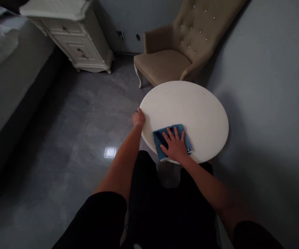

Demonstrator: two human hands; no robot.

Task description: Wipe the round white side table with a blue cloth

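Observation:
A round white table [188, 107] stands in front of me. At its left edge my left hand [138, 118] is closed around the rim, its fingers partly hidden. My right hand [175, 146] lies flat with fingers spread on a folded blue cloth [157, 141], pressing it to the tabletop near the front edge. Dark stripes show on the cloth, and its lower corner reaches over the rim. A few tiny dark specks dot the far side of the tabletop.
Behind the table is a tan tufted armchair [165, 64]. A white nightstand [71, 41] stands at the back left, beside a bed [17, 65]. The grey wall [273, 86] rises close on the right. A bright light patch [110, 152] shows on the floor.

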